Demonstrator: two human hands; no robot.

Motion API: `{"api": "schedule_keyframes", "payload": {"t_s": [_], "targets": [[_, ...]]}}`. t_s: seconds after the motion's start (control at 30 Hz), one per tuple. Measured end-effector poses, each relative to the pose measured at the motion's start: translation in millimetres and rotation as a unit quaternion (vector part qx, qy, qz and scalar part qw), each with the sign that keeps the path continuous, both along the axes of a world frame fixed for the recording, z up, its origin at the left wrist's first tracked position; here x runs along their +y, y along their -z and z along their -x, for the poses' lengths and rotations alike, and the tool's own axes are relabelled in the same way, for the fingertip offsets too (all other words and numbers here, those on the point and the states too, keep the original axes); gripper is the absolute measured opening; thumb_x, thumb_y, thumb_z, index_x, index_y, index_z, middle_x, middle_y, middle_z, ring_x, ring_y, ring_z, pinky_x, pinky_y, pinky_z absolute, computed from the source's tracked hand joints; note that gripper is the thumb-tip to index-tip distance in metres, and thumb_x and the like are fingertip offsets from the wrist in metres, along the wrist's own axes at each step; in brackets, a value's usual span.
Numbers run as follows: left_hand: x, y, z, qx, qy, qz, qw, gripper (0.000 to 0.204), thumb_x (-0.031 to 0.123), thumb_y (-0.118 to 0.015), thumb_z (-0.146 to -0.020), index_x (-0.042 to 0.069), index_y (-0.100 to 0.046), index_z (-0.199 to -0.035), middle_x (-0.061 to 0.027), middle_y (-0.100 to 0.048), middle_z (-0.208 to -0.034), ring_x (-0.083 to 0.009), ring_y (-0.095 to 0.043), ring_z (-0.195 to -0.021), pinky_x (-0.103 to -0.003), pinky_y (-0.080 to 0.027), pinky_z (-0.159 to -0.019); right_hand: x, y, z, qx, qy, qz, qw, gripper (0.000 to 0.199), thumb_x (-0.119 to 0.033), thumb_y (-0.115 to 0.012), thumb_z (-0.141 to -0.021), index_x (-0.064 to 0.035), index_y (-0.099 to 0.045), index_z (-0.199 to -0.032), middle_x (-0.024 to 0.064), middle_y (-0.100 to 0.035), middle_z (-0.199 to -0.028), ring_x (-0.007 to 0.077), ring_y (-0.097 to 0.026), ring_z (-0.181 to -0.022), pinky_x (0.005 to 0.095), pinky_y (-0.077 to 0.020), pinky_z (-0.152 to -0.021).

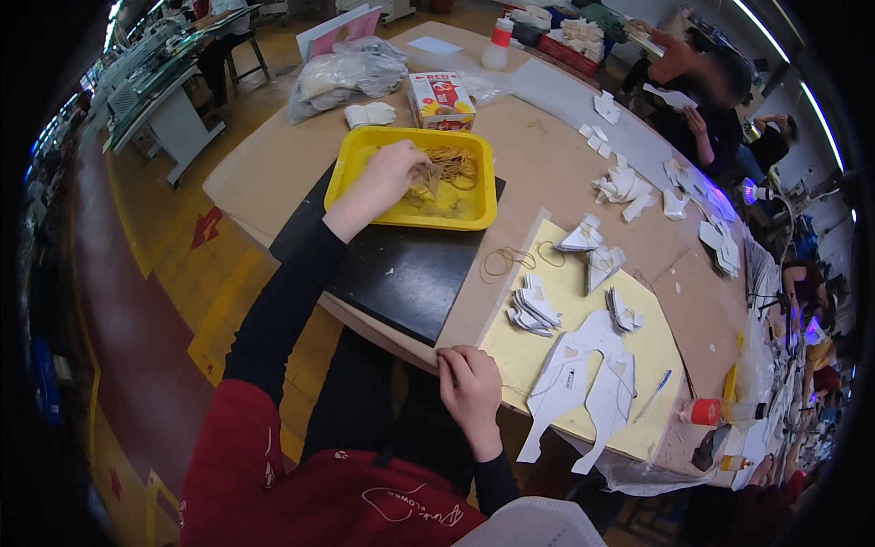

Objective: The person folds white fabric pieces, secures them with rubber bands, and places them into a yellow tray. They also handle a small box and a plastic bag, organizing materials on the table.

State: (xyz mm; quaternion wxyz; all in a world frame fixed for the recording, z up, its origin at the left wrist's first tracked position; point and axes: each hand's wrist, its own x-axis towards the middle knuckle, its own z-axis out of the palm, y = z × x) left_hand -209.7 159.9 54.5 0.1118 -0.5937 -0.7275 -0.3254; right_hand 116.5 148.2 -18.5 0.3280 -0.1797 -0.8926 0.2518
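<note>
My left hand reaches into a shallow yellow tray. Its fingers pinch a small brown pointed piece, whose kind I cannot make out. Thin tan loops that look like rubber bands lie heaped in the tray beside it. Under the tray's near side lies a flat black board. My right hand rests at the table's near edge by the board's corner, fingers curled closed; whatever they may hold is hidden. Two loose tan loops lie to the right of the board.
White cut pattern pieces and folded white bundles lie on yellow sheeting, near a blue pen. Behind the tray stand a printed box and a plastic bag. Another person sits across the table.
</note>
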Motion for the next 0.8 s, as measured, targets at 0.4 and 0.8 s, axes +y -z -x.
{"api": "schedule_keyframes", "payload": {"t_s": [0.4, 0.8], "targets": [[-12, -37, 1, 0.02, -0.109, 0.037, 0.993, 0.024, 0.009, -0.069, -0.078, -0.002, -0.067, -0.099, -0.0182, -0.067, -0.09, -0.0382, -0.064, -0.085, -0.042, -0.051, -0.078, 0, 3, 0, 0.011, 0.002, -0.006, 1.0, 0.01, -0.006, -0.071, -0.078, -0.008, -0.069, -0.088, 0.005, -0.063, -0.084, 0.0236, -0.06, -0.074, 0.0352, -0.0466, -0.066], [-36, -7, -143, -0.364, 0.126, 0.203, 0.9, 0.027, 0.02, -0.073, -0.084, -0.001, -0.066, -0.098, -0.007, -0.066, -0.078, -0.0077, -0.058, -0.072, -0.025, -0.047, -0.067, 51, -38, -3, 0.16, 0.264, 0.161, 0.937, 0.027, -0.005, -0.055, -0.093, 0.0026, -0.059, -0.118, 0.0191, -0.062, -0.114, 0.0373, -0.055, -0.109, 0.0433, -0.0426, -0.096]]}}
